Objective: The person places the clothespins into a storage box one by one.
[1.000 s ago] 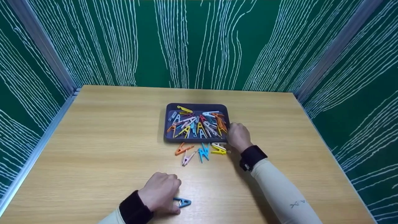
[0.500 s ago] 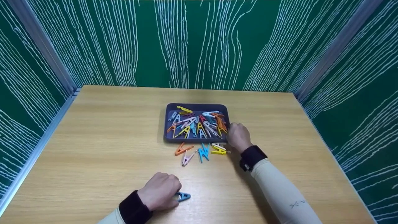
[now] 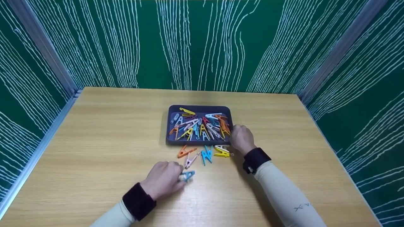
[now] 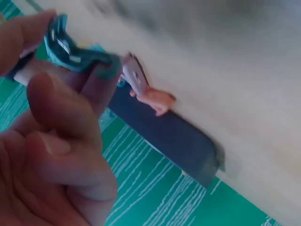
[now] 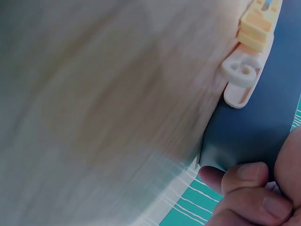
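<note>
My left hand (image 3: 164, 176) pinches a blue clothespin (image 3: 189, 175) between thumb and fingers, over the table in front of the tray. In the left wrist view, the same blue clothespin (image 4: 70, 52) sits at the fingertips, the other fingers curled below. At the front right corner of the dark tray (image 3: 197, 142), my right hand (image 3: 242, 138) grips the wall. The right wrist view has its fingers (image 5: 244, 176) bent against that tray (image 5: 244, 136), the thumb partly out of frame. A heap of mixed clothespins (image 3: 203, 127) fills much of the tray.
Along the tray's near side lie loose clothespins: an orange one (image 3: 182, 153), a pink one (image 3: 189, 161), blue (image 3: 206, 155), a white one (image 3: 222, 147) and a yellow one (image 3: 222, 153). Green walls with white lines (image 3: 202, 47) surround the wooden table (image 3: 120, 126).
My left hand first turns the blue clothespin slightly near the table's front, then carries it forward toward the loose clothespins. The right hand and tray stay in place.
</note>
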Demonstrator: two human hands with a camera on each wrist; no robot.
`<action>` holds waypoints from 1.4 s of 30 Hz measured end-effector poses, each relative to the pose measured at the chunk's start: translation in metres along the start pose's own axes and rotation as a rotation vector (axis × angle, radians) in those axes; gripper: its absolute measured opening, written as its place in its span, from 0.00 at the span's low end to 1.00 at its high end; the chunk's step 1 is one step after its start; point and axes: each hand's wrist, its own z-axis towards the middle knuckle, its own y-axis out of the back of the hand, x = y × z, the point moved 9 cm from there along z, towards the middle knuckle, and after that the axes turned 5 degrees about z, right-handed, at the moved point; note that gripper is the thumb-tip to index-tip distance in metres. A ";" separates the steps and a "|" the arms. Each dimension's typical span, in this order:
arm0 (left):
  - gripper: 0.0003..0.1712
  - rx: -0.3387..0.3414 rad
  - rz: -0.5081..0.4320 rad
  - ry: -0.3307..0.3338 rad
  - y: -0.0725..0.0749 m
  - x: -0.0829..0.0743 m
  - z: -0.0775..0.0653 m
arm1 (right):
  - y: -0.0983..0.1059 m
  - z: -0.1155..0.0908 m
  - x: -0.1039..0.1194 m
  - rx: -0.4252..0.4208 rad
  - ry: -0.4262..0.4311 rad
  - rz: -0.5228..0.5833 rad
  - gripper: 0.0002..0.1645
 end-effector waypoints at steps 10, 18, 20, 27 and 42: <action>0.19 -0.098 0.041 0.109 0.024 0.026 0.036 | -0.001 0.001 -0.001 -0.001 -0.006 -0.002 0.10; 0.15 -0.080 0.044 0.193 0.026 0.050 0.071 | -0.003 0.000 -0.003 -0.002 -0.001 0.000 0.10; 0.15 -0.115 0.085 0.188 0.028 0.053 0.079 | -0.002 -0.001 -0.001 -0.014 0.016 -0.003 0.09; 0.14 -0.138 0.128 0.224 0.031 0.065 0.100 | 0.002 0.001 0.002 -0.037 0.059 -0.004 0.07; 0.28 -0.134 0.008 0.390 0.019 0.099 0.115 | -0.002 0.002 0.000 0.029 -0.007 -0.028 0.10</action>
